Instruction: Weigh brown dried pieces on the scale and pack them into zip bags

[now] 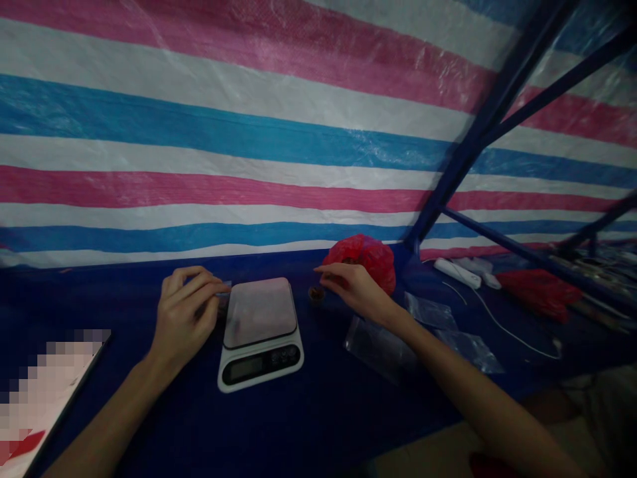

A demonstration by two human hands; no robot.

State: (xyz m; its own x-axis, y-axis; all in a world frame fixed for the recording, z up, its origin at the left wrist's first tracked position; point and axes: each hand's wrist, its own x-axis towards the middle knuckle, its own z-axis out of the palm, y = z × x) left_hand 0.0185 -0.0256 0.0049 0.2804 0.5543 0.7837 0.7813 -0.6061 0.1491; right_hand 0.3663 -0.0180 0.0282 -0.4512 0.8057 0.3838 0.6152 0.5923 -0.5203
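Observation:
A white digital kitchen scale point(261, 312) lies on the blue table with nothing on its plate. At its left edge my left hand point(186, 302) is closed, fingertips pinching what looks like a small clear plastic bag point(225, 299), mostly hidden behind the fingers. My right hand point(353, 285) hovers right of the scale, thumb and fingertips drawn together; whatever they hold is too small to make out. Just below those fingertips stands a small round container point(316, 293) with brownish contents. Behind the right hand sits a red plastic bag point(381, 259), its inside partly visible.
Several clear plastic bags point(430, 311) lie right of and under my right forearm. Farther right are a white power strip point(456, 273) with a cable and another red bag point(540, 291). A blue metal frame point(450, 169) rises before the striped sheet point(223, 133). A pale, partly pixelated panel point(44, 405) is at lower left.

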